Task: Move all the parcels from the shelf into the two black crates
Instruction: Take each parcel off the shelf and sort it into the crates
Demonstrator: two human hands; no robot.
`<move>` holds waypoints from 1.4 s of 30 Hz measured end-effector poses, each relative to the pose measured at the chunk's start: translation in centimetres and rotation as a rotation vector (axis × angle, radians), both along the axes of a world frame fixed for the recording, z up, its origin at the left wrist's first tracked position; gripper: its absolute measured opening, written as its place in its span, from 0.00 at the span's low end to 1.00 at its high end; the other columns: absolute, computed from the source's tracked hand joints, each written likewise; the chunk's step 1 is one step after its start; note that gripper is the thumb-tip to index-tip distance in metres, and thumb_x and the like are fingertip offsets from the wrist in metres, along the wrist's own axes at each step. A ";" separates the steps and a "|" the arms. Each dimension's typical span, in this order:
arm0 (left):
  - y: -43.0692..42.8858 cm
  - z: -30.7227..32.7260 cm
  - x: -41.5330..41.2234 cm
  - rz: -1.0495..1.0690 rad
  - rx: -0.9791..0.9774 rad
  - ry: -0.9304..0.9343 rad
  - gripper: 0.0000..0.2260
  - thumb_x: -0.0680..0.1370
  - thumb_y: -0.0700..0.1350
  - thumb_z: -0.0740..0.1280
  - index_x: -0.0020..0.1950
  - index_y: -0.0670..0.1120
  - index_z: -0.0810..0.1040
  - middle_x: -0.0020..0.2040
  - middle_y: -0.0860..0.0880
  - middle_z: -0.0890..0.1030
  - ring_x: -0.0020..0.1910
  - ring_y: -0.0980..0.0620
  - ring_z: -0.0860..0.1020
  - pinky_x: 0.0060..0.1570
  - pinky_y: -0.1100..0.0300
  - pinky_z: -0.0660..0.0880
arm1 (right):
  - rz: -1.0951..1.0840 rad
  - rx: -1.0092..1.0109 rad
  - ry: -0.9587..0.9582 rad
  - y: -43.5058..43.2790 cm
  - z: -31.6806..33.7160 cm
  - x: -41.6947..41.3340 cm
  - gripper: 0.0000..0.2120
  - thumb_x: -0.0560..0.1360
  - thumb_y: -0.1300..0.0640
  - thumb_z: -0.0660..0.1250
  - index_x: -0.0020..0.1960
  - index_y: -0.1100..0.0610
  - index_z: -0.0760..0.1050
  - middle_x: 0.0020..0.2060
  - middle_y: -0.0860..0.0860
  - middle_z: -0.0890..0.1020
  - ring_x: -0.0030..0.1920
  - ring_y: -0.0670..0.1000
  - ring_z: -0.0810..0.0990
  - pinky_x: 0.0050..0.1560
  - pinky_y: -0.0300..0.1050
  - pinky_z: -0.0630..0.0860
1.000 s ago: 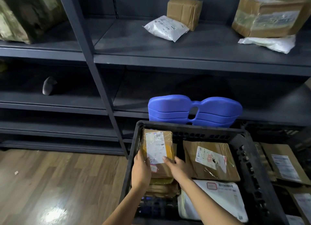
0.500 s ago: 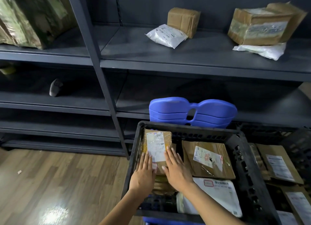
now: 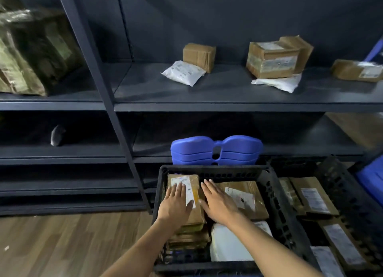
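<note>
Pressed down with the left hand (image 3: pixel 176 204), palm flat, fingers straight and close together, on the labelled brown parcel (image 3: pixel 191 185) topping a stack at the left end of the near black crate (image 3: pixel 213 169). Held nothing in the right hand (image 3: pixel 219 204): spread open, palm down, just beside that parcel and over the edge of a flat brown envelope (image 3: pixel 257 206); could not tell whether touching. Saw a white poly mailer (image 3: pixel 228 243) in the same crate, nearer the body. Noted just to the right a second black crate (image 3: pixel 352 193) with flat labelled parcels inside. Found stacked blue plastic seats (image 3: pixel 216 150) behind the near crate, against the dark metal shelf (image 3: pixel 228 106). Counted on that shelf, well apart from both hands, a small taped carton (image 3: pixel 199 54) touching a white mailer bag (image 3: pixel 183 72), a larger carton (image 3: pixel 273 59) resting on another white bag (image 3: pixel 277 82), and a further carton (image 3: pixel 358 70) at the far right. Made out a big wrapped bundle (image 3: pixel 31 52) in the left bay.
</note>
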State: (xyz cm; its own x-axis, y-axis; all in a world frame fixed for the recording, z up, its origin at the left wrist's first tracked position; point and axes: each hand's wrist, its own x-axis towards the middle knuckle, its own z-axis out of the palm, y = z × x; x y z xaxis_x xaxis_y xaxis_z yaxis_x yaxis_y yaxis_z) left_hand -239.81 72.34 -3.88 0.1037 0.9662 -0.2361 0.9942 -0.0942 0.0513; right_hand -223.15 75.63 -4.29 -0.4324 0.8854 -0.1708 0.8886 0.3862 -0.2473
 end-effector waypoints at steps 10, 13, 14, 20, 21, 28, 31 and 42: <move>8.0 12.4 4.6 -0.148 0.309 -0.075 0.30 0.83 0.56 0.48 0.78 0.40 0.48 0.79 0.44 0.52 0.78 0.48 0.50 0.76 0.55 0.43 | -0.140 0.316 0.042 5.9 11.6 7.1 0.29 0.82 0.45 0.51 0.78 0.58 0.51 0.78 0.52 0.54 0.77 0.51 0.51 0.74 0.46 0.54; 10.5 15.3 7.2 -0.172 0.362 -0.070 0.29 0.83 0.56 0.49 0.78 0.40 0.49 0.79 0.44 0.54 0.78 0.48 0.52 0.76 0.56 0.45 | -0.150 0.399 0.054 7.8 14.7 9.9 0.28 0.82 0.47 0.53 0.77 0.59 0.55 0.76 0.53 0.58 0.76 0.52 0.55 0.74 0.45 0.55; 11.3 16.1 8.1 -0.169 0.382 -0.073 0.29 0.83 0.56 0.50 0.78 0.40 0.50 0.79 0.44 0.54 0.78 0.48 0.53 0.76 0.56 0.46 | -0.147 0.425 0.053 8.5 15.7 10.9 0.28 0.82 0.47 0.54 0.77 0.59 0.56 0.76 0.54 0.60 0.76 0.52 0.57 0.74 0.45 0.55; 16.3 20.7 13.9 -0.159 0.452 -0.070 0.29 0.82 0.55 0.52 0.78 0.40 0.52 0.78 0.43 0.56 0.77 0.47 0.55 0.76 0.54 0.51 | -0.100 0.553 0.010 13.7 20.7 17.3 0.27 0.81 0.48 0.56 0.76 0.60 0.58 0.74 0.55 0.63 0.74 0.53 0.59 0.73 0.46 0.58; 17.2 21.3 14.9 -0.153 0.456 -0.058 0.29 0.82 0.55 0.52 0.78 0.39 0.52 0.78 0.43 0.56 0.77 0.47 0.55 0.76 0.54 0.51 | -0.096 0.565 0.007 14.6 21.5 18.5 0.27 0.81 0.48 0.56 0.76 0.60 0.58 0.74 0.54 0.64 0.74 0.53 0.60 0.72 0.46 0.59; 23.0 25.0 20.0 -0.096 0.509 0.006 0.29 0.82 0.54 0.52 0.77 0.38 0.53 0.77 0.42 0.58 0.77 0.45 0.56 0.76 0.53 0.50 | -0.099 0.614 0.017 21.9 26.2 24.2 0.26 0.81 0.48 0.56 0.74 0.60 0.61 0.71 0.53 0.67 0.71 0.54 0.64 0.67 0.48 0.66; 25.5 26.0 21.3 -0.095 0.492 0.023 0.29 0.83 0.55 0.51 0.77 0.38 0.52 0.78 0.42 0.57 0.77 0.45 0.55 0.76 0.53 0.50 | -0.145 0.590 0.055 24.8 27.2 25.4 0.25 0.81 0.48 0.55 0.74 0.59 0.61 0.71 0.53 0.67 0.71 0.53 0.64 0.65 0.50 0.68; 36.0 27.7 23.2 -0.096 0.477 -0.016 0.28 0.82 0.54 0.53 0.77 0.38 0.55 0.77 0.42 0.60 0.76 0.44 0.58 0.75 0.53 0.50 | -0.218 0.536 -0.003 35.1 28.6 26.5 0.26 0.81 0.48 0.54 0.74 0.60 0.60 0.72 0.54 0.65 0.71 0.56 0.64 0.63 0.52 0.69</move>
